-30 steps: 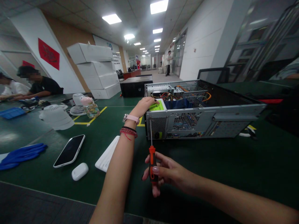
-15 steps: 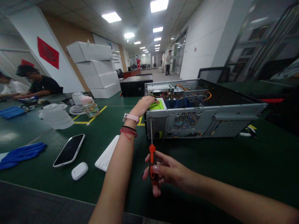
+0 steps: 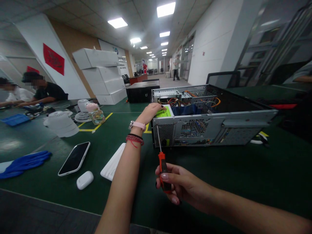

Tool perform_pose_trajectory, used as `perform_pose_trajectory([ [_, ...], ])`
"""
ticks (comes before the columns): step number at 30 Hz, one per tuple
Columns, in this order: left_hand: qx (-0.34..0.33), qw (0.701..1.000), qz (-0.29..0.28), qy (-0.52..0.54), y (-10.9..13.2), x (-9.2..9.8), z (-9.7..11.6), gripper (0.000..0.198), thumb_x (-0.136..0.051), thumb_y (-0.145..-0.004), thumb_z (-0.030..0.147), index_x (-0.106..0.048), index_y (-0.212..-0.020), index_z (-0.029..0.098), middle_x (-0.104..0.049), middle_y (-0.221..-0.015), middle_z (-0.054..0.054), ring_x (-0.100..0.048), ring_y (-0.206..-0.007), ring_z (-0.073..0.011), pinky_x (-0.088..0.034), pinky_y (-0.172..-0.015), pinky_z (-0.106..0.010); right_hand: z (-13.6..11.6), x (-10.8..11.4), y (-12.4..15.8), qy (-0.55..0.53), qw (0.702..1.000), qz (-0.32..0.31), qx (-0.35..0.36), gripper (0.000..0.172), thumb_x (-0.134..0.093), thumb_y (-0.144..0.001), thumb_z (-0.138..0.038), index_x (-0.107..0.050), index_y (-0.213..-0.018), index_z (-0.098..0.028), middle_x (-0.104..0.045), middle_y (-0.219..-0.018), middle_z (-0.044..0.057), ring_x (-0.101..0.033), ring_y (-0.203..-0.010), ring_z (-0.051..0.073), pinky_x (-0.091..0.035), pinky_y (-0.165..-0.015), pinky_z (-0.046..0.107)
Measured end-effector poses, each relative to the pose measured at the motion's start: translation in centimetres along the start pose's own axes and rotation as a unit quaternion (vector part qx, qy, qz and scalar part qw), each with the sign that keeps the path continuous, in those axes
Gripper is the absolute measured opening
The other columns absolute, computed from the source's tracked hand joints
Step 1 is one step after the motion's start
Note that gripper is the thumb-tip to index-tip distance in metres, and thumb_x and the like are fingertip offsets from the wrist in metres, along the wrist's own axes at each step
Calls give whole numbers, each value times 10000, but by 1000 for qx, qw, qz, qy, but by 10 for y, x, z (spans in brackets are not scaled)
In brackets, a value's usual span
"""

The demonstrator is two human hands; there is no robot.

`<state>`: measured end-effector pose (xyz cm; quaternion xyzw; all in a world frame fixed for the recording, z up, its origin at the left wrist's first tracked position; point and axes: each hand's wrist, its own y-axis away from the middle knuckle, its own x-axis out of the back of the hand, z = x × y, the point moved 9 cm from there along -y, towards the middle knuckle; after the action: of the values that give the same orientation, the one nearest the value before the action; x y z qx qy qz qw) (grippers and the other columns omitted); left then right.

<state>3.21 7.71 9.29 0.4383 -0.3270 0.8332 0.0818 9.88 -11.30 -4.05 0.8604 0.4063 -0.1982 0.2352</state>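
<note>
Screwdriver (image 3: 162, 157) in right hand (image 3: 183, 180), tip at computer case (image 3: 216, 119), left hand (image 3: 151, 112) atop

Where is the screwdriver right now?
In the head view, the screwdriver is just below centre, held in the right hand, its shaft pointing up to the near panel's left end on the open computer case.

Left hand (image 3: 152, 111): dark nail polish visible. Left forearm (image 3: 124, 182): bare, fitted with a watch (image 3: 138, 125) with pink strap and silver-coloured case. Behind the watch: one thin black band (image 3: 136, 135), then one red band (image 3: 135, 139) with a loose red thread (image 3: 134, 144). Right hand (image 3: 176, 178): glossy, lighter thumbnail (image 3: 165, 176); dark polish on other nails. Right forearm (image 3: 243, 204): bare.
</note>
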Motion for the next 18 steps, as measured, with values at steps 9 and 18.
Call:
perform_pose_trajectory([
  [9,10,1000,-1,4,0,-1,-1,425,-259,-895,208,-672,-968,140,-641,-1122,-74,-539,-1086,-151,-347,-1023,-321,1,0,8,-35,999,29,-12,268,-624,-761,-350,-547,-957,-185,-596,-816,-8,-451,-428,22,-314,-438,190],
  [18,10,1000,1,-3,0,-2,-5,418,-263,-896,214,-668,-984,157,-630,-1142,-65,-519,-1121,-160,-340,-1032,-333,-6,-5,14,-47,999,-5,-3,279,-542,-771,-260,-584,-1036,-180,-607,-963,38,-557,-519,59,-365,-482,203],
])
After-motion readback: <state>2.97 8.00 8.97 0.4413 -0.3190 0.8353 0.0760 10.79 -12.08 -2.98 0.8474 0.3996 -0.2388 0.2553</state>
